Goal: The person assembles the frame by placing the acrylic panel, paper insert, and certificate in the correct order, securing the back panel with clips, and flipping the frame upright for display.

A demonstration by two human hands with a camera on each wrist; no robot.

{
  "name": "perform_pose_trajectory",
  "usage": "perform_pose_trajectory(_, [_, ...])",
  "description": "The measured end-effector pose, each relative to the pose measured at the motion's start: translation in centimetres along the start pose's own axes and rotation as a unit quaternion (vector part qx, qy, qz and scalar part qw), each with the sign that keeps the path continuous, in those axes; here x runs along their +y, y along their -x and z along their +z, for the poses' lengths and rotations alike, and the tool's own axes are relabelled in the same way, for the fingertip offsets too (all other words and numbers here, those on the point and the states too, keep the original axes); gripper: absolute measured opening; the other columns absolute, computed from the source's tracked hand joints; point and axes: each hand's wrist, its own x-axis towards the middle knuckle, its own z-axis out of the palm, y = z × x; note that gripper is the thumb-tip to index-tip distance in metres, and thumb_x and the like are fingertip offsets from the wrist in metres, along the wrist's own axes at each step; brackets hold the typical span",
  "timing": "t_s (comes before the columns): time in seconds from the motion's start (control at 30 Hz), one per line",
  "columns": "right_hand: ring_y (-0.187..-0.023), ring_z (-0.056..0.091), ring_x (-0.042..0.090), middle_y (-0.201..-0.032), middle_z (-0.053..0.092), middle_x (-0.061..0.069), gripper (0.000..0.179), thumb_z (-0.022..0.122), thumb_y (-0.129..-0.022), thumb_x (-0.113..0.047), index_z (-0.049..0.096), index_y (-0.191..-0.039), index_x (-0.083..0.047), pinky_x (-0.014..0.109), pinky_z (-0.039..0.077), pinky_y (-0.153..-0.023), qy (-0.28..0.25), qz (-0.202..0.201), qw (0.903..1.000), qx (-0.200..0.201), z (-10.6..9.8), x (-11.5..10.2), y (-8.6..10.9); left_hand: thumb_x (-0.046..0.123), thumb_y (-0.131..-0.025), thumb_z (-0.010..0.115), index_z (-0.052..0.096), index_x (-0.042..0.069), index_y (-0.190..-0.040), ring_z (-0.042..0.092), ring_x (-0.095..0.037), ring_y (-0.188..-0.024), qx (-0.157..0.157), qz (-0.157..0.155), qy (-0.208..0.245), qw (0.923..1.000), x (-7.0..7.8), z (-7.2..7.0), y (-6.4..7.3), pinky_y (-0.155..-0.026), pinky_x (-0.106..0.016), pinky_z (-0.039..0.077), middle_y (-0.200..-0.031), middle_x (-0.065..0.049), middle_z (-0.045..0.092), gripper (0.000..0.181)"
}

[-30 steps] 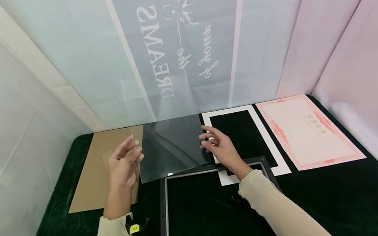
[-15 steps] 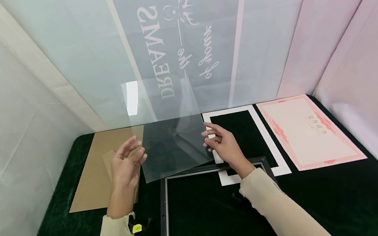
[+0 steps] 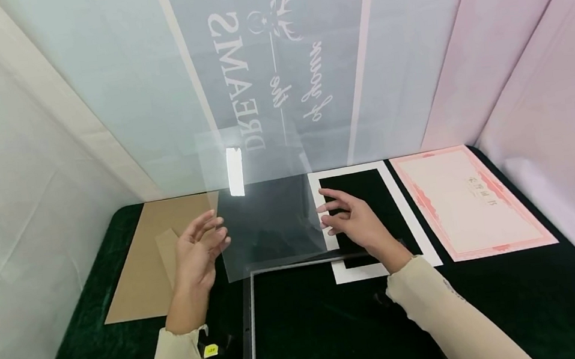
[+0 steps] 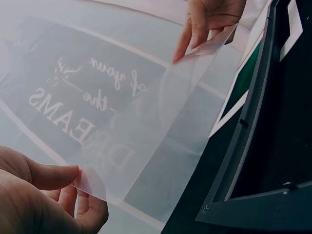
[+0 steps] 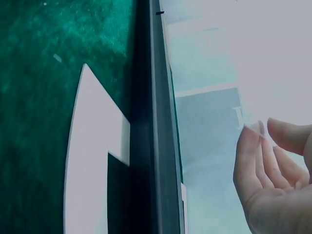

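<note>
A clear plastic-like sheet (image 3: 271, 218) is held up, tilted, between my two hands. My left hand (image 3: 196, 255) pinches its left edge between thumb and fingers; the left wrist view shows the thumb (image 4: 53, 175) lying on the sheet's corner. On the opposite edge, my right hand (image 3: 359, 224) pinches the sheet, its thumb and fingertips meeting at the corner in the right wrist view. Below the sheet lies a dark picture frame (image 3: 250, 330) on green cloth, its far bar overlapped by the sheet's lower edge. My right forearm hides part of the frame's right side.
A brown backing board (image 3: 135, 266) with a flap lies at the left. To the right are a white mat (image 3: 404, 206) with a cut-out window and a pink-bordered certificate-like sheet (image 3: 464, 198). A printed cloth backdrop (image 3: 146, 101) hangs behind the table.
Both hands have shifted to the right with the clear sheet, which sits slightly lower at its top edge. A bright light reflection has appeared on it. The frame has not visibly moved.
</note>
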Motion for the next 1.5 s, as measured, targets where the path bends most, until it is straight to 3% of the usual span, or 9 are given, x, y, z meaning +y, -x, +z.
perform_pose_trajectory(0.3, [-0.101, 0.071, 0.028, -0.135, 0.057, 0.026, 0.065, 0.063, -0.096, -0.006, 0.038, -0.152, -0.028, 0.04, 0.06, -0.083, 0.004, 0.009, 0.9989, -0.045, -1.6, 0.0, 0.9, -0.007, -0.094, 0.06, 0.053, 0.009, -0.125, 0.065, -0.007, -0.082, -0.045, -0.018, -0.012, 0.9988, 0.0, 0.0, 0.0, -0.076, -0.021, 0.058, -0.102, 0.006, 0.062, 0.036])
perform_pose_trajectory(0.5, [-0.104, 0.068, 0.043, -0.132, 0.058, 0.029, 0.073, 0.069, -0.093, -0.009, 0.034, -0.155, -0.024, 0.039, 0.06, -0.084, 0.003, 0.008, 0.9975, -0.071, -3.1, 0.0, 1.9, -0.01, -0.093, 0.057, 0.052, 0.011, -0.119, 0.065, -0.008, -0.082, -0.087, -0.021, -0.021, 0.9958, -0.4, 0.4, 0.2, -0.076, -0.023, 0.059, -0.101, 0.006, 0.061, 0.034])
perform_pose_trajectory(0.6, [-0.104, 0.067, 0.043, -0.131, 0.058, 0.03, 0.076, 0.071, -0.092, -0.013, 0.031, -0.156, -0.024, 0.038, 0.06, -0.084, 0.009, 0.002, 0.9971, -0.075, -3.6, 0.2, 2.1, -0.011, -0.093, 0.057, 0.051, 0.01, -0.119, 0.065, -0.008, -0.083, -0.103, -0.017, -0.027, 0.9942, -0.6, 0.5, 0.3, -0.076, -0.024, 0.059, -0.101, 0.005, 0.06, 0.035])
perform_pose_trajectory(0.97, [-0.095, 0.07, 0.018, -0.122, 0.062, 0.014, 0.075, 0.068, -0.094, -0.013, 0.028, -0.157, -0.019, 0.031, 0.059, -0.082, 0.017, -0.016, 0.9946, -0.102, -6.4, 0.7, 3.0, -0.014, -0.09, 0.059, 0.043, 0.004, -0.121, 0.065, -0.009, -0.078, -0.162, -0.024, -0.065, 0.9844, -1.4, 1.5, 0.5, -0.077, -0.026, 0.06, -0.099, 0.002, 0.057, 0.039])
perform_pose_trajectory(1.1, [-0.095, 0.068, 0.013, -0.12, 0.061, 0.011, 0.073, 0.065, -0.096, -0.011, 0.026, -0.157, -0.015, 0.031, 0.059, -0.081, 0.004, -0.015, 0.9931, -0.116, -7.0, 0.9, 3.0, -0.014, -0.089, 0.059, 0.039, 0.007, -0.134, 0.065, -0.008, -0.078, -0.171, -0.039, -0.079, 0.9813, -1.6, 1.8, 0.6, -0.076, -0.028, 0.06, -0.098, 0.002, 0.056, 0.053])
perform_pose_trajectory(1.3, [-0.096, 0.068, 0.015, -0.122, 0.058, 0.019, 0.071, 0.065, -0.096, -0.009, 0.028, -0.157, -0.014, 0.032, 0.059, -0.081, 0.001, 0.003, 0.9926, -0.121, -6.9, 1.1, 3.0, -0.015, -0.086, 0.061, 0.02, 0.013, -0.154, 0.066, -0.01, -0.078, -0.191, -0.046, -0.089, 0.9765, -1.7, 1.5, 0.4, -0.075, -0.029, 0.06, -0.096, 0.002, 0.054, 0.084])
perform_pose_trajectory(1.4, [-0.097, 0.068, 0.018, -0.124, 0.056, 0.022, 0.071, 0.064, -0.096, -0.008, 0.027, -0.157, -0.014, 0.032, 0.059, -0.081, 0.006, 0.007, 0.993, -0.117, -6.7, 1.2, 3.0, -0.012, -0.086, 0.061, 0.022, 0.011, -0.153, 0.066, -0.011, -0.076, -0.192, -0.046, -0.09, 0.9761, -1.7, 1.3, 0.2, -0.074, -0.028, 0.059, -0.096, 0.001, 0.056, 0.081])
perform_pose_trajectory(1.5, [-0.099, 0.068, 0.021, -0.126, 0.054, 0.024, 0.071, 0.063, -0.097, -0.007, 0.027, -0.157, -0.015, 0.031, 0.059, -0.081, 0.013, 0.011, 0.9933, -0.114, -6.7, 1.2, 3.0, -0.008, -0.09, 0.059, 0.033, 0.004, -0.144, 0.066, -0.012, -0.078, -0.184, -0.043, -0.079, 0.9788, -1.9, 1.2, -0.1, -0.075, -0.026, 0.059, -0.095, 0.0, 0.057, 0.061])
